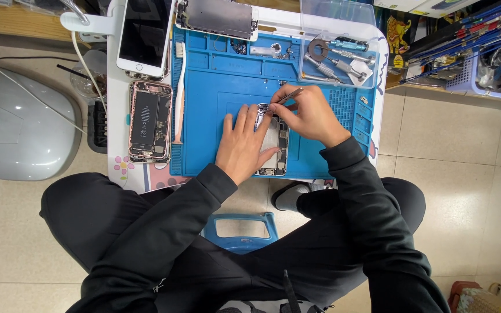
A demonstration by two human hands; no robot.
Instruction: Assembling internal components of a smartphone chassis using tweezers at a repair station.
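Left hand [242, 145] flat, palm down, fingers spread forward. Right hand [310, 114] curled in pinch grip, wrist bent inward. Both sleeves black.

A bright blue work mat [215, 93] is seen on a white table [117, 81] printed with a small pink flower. A rose-gold opened phone [149, 122] is shown beside a white-fronted phone [145, 35]. Black sleeves [366, 197] are worn. The floor tiles [453, 150] are coloured beige.

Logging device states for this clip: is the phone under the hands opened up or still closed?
Opened up. The phone on the blue mat shows bare internal parts; left hand steadies it, right hand holds tweezers.
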